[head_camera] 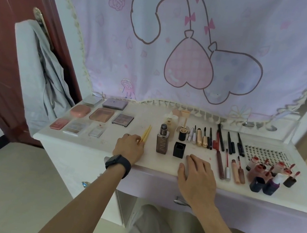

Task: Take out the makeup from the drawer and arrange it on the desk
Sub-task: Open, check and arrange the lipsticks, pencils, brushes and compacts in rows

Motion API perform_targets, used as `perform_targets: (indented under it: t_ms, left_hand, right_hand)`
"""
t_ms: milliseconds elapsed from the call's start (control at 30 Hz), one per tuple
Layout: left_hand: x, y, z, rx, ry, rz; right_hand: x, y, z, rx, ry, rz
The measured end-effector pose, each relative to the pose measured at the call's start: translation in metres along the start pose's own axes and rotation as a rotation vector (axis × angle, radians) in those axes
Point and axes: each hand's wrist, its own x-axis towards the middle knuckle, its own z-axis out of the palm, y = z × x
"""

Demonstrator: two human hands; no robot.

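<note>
Makeup lies in groups on the white desk [88, 144]. Several palettes [102, 114] and compacts fill the left part. My left hand [129, 148], with a black watch on its wrist, pinches the near ends of two thin yellow sticks [146, 134] that lie on the desk. A brown foundation bottle [162, 142] stands just right of them, beside its black cap [179, 149]. My right hand [198, 177] rests flat on the desk's front edge, fingers spread. Pencils and mascaras [213, 139] lie in a row behind it. The lilac drawer [234, 206] below is closed.
Lip glosses [230, 167] and small nail-polish bottles [271, 174] crowd the right front. A card of false lashes [266, 153] lies at the right back. A pink cartoon curtain [178, 50] hangs behind the desk. A grey garment [41, 71] hangs on the brown door at left.
</note>
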Motion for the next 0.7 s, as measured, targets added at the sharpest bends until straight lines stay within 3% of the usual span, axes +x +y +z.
perform_targets:
  t_ms: [500,700]
  left_hand:
    - [-0.008,-0.005,0.000,-0.117,-0.009,0.042]
    - [-0.011,-0.016,-0.005,-0.285,0.008,0.046]
  right_hand:
    - [-0.001,0.001,-0.003,0.014,-0.035,-0.017]
    - [-0.004,-0.003,-0.009,0.163,0.102,-0.065]
